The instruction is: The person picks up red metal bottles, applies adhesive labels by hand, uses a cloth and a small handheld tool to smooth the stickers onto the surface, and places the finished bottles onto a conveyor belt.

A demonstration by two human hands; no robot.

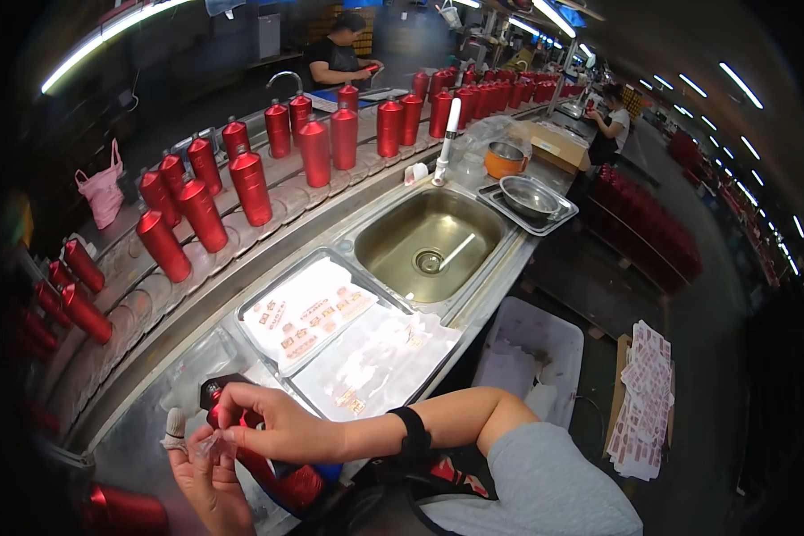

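Low on the left, my left hand [207,487] and my right hand [281,429] meet fingertip to fingertip. Between them they pinch a small piece of clear film [213,444]. One left fingertip wears a whitish wrap [176,423]. Just below and behind my right hand lies a red bottle [297,487], partly covered by the hand and wrist. Its dark neck end [213,389] seems to show above my fingers. To the right of the hands, a metal tray [241,313] bears white sheets [308,314] with orange-brown printed transfers.
A steel sink [393,234] with a white-topped tap [448,143] lies beyond the tray. Along the left runs a conveyor [286,201] carrying several red bottles [314,152]. A metal bowl [529,196] and orange pot [506,159] stand past the sink. Two people work farther off.
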